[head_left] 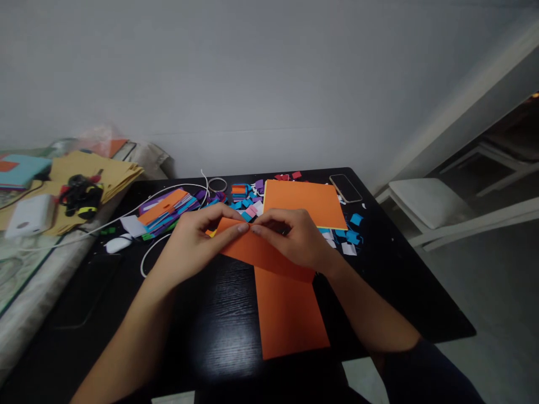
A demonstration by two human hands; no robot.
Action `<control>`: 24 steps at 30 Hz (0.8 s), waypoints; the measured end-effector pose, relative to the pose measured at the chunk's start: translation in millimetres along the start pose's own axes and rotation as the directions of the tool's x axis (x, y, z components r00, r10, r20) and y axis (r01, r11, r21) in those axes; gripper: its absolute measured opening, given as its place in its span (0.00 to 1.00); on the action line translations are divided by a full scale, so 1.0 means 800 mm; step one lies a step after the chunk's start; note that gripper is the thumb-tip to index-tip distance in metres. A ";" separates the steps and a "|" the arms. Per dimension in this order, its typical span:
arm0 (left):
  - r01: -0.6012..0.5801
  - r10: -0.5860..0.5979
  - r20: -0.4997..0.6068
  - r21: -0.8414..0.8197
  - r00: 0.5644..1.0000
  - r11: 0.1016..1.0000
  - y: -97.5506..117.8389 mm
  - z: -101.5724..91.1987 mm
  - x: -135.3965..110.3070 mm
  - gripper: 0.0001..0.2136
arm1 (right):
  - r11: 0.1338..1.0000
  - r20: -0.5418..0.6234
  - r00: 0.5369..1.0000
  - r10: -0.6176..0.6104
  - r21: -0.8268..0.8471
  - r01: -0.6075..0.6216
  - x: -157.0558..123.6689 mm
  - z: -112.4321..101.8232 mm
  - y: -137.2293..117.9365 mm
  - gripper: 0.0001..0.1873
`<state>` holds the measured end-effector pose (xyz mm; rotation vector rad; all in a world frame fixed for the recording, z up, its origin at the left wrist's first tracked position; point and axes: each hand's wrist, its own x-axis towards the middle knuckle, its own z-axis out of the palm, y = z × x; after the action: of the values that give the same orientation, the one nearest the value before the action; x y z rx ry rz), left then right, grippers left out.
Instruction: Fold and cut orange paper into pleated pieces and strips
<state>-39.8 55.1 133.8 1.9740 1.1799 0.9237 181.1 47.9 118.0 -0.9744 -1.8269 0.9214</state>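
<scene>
Both my hands meet over a folded strip of orange paper [261, 253] above the black table [219, 325]. My left hand [197, 241] pinches the strip's left part, thumb and fingers closed on it. My right hand [295, 235] grips its right part, fingers curled over the top edge. A longer orange sheet [288, 314] lies flat on the table just below the strip and reaches toward me. A stack of orange sheets [305, 203] lies behind my right hand.
Several small blue, purple, pink and white paper pieces [248, 196] lie scattered behind my hands. A stack of coloured strips [166, 210], a white cable [177, 188], a white mouse [118, 244] and a phone [345, 188] also sit on the table. A white chair [425, 202] stands right.
</scene>
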 end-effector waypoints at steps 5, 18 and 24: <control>0.010 -0.009 0.019 -0.030 1.000 1.000 -0.002 0.002 -0.001 0.08 | 1.000 0.009 1.000 -0.016 0.008 0.016 -0.001 0.002 0.002 0.07; 0.057 -0.082 -0.197 -0.127 0.977 0.990 -0.009 -0.022 0.002 0.07 | 0.998 0.022 0.997 0.069 0.015 -0.069 0.004 -0.019 0.005 0.08; 0.140 -0.207 -0.324 -0.219 0.923 0.966 -0.012 -0.041 0.002 0.10 | 0.993 -0.038 0.992 0.119 0.022 -0.118 0.011 -0.046 0.021 0.09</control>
<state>-70.3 66.0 144.1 1.5648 1.3754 1.2729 215.9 70.5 119.9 -1.0908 -1.7393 0.9836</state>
